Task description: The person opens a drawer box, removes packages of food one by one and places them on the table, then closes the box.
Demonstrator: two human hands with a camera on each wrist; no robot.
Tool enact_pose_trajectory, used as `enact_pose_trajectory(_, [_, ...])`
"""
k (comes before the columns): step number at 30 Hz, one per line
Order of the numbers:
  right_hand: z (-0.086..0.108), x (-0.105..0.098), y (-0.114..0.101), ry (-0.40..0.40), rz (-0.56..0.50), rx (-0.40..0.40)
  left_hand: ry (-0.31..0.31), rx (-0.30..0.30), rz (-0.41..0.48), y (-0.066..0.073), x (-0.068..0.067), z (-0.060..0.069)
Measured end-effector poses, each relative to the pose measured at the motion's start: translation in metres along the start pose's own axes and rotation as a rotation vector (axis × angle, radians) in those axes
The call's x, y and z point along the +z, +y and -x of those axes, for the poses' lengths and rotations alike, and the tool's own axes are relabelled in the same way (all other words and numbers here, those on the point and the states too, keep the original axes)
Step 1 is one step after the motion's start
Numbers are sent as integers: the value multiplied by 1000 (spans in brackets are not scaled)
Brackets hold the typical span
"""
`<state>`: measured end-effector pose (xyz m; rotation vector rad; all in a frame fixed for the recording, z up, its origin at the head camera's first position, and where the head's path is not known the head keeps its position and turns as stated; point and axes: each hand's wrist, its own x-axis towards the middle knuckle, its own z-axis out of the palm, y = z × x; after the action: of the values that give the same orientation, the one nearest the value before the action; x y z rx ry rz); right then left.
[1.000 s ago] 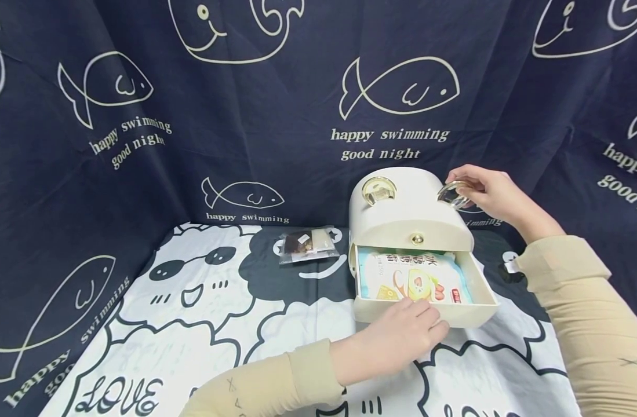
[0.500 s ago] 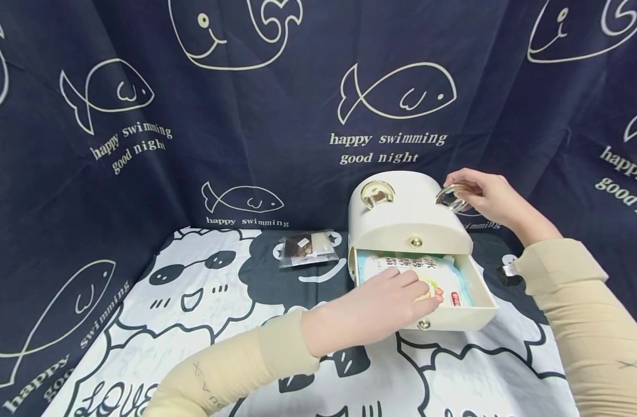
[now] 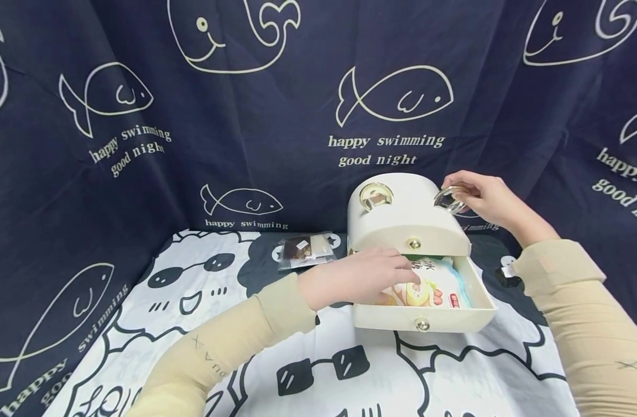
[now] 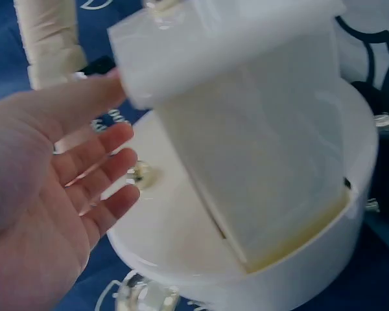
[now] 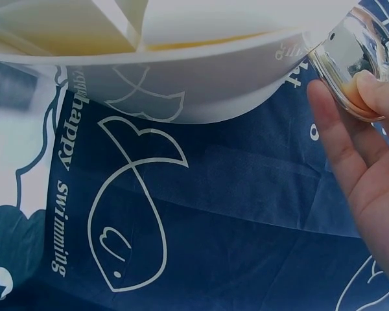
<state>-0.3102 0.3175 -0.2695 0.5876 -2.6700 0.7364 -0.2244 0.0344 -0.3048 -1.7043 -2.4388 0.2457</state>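
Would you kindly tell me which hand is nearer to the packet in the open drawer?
The left hand: it is over the drawer, hiding part of the packet; the right hand pinches the shiny ear at the upper right of the box.

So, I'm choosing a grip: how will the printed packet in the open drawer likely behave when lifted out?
The printed packet probably flexes or sags, since it looks like a soft pouch rather than a box. Its smooth-looking printed surface may be slightly slippery. Lying flat in the drawer, it seems unlikely to roll.
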Motion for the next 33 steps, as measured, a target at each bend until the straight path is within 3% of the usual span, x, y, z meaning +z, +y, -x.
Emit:
enact_pose_trajectory(6, [0, 1, 0, -4, 8, -1, -79, 48, 115, -10, 15, -9])
enact_pose_trajectory(14, [0, 0, 0, -7, 9, 5, -151, 15, 145, -14, 25, -15])
enact_pose_trajectory(18, [1, -1, -1, -8, 14, 6, -141, 16, 103, -12, 27, -18])
enact_pose_trajectory(27, [0, -2, -1, -13, 5, 11, -121, 25, -90, -8, 34, -24])
enact_pose_trajectory(33, [0, -1, -1, -8, 7, 4, -118, 18, -142, -6, 39, -30])
